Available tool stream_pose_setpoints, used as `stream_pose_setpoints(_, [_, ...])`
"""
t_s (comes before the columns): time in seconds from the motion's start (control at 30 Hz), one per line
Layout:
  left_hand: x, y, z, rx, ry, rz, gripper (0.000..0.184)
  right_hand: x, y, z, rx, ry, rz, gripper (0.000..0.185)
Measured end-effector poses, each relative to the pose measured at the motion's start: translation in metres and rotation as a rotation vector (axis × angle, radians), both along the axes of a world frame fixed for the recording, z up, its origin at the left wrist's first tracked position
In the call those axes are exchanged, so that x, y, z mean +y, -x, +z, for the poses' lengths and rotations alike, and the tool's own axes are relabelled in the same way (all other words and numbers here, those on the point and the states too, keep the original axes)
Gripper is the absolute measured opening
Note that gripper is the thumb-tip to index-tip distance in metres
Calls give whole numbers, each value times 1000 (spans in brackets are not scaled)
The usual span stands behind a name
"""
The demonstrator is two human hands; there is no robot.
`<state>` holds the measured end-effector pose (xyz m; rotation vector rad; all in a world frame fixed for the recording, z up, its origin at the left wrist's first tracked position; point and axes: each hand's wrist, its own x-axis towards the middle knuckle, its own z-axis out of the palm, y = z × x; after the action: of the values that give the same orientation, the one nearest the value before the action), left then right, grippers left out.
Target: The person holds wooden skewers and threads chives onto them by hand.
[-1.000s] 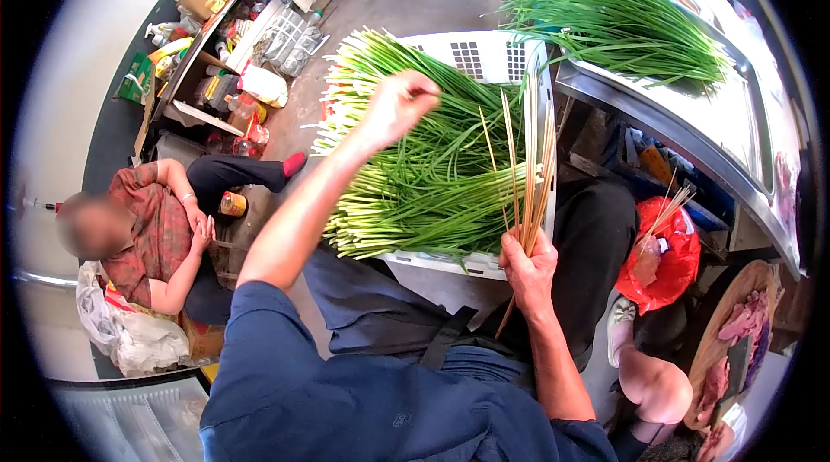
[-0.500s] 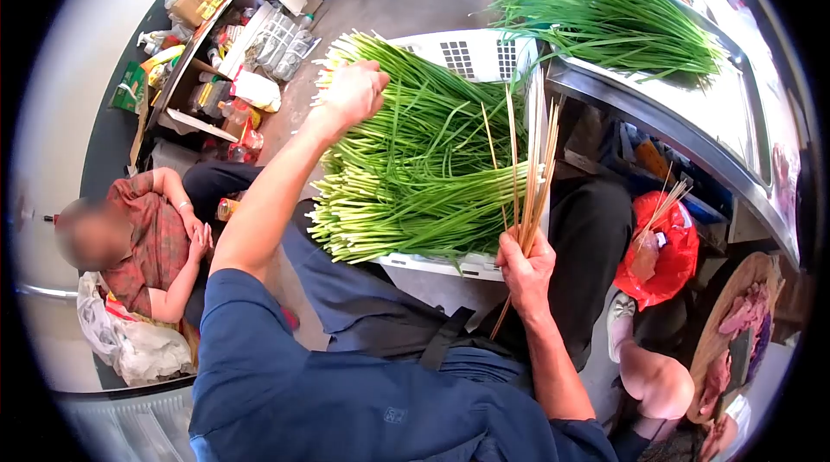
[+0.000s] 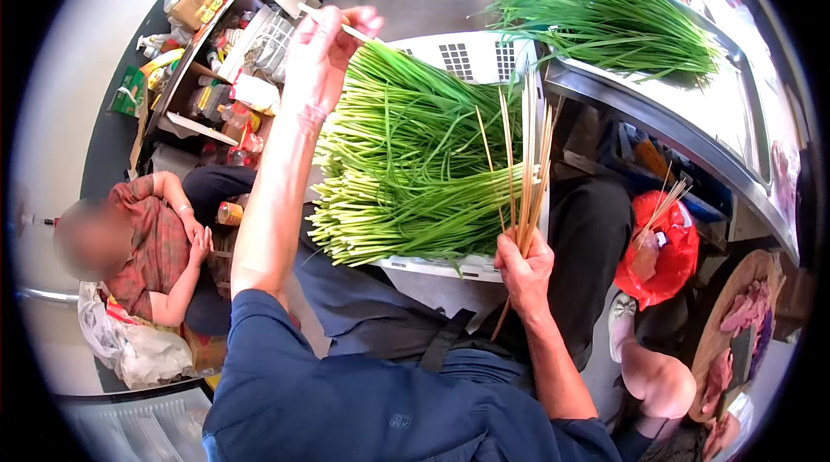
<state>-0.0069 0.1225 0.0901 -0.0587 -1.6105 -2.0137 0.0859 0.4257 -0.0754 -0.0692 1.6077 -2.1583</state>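
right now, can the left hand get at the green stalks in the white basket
Probably yes: the left hand is beside the pile of green stalks, with nothing visible between them, though its fingers hold a pale stalk.

One left hand, one right hand, two piles of green stalks, one white crate, one red bag, one round board, one metal-edged counter and one seated person are counted, while the thin sticks, more than three, are overlapped too closely to be numbered.
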Motion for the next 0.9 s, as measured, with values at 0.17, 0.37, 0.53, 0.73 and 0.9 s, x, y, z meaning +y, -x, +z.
stream_pose_setpoints(0.17, [5, 10, -7, 83, 151, 30, 26, 0, 1, -1, -1, 1, 6, 9])
stream_pose_setpoints(0.37, [38, 6, -51, -184, 145, -87, 36, 2, 0, -3, 7, 45, 2, 7])
stream_pose_setpoints(0.53, [40, -6, -59, -226, 315, -197, 38, 1, -1, 1, 10, 40, 19, 6])
stream_pose_setpoints(0.73, [32, 4, -48, -105, 232, -74, 29, 2, 0, 0, 20, 33, 24, 7])
stream_pose_setpoints(0.9, [29, 5, -13, 11, 173, -95, 32, 1, -1, 2, 19, 14, 25, 7])
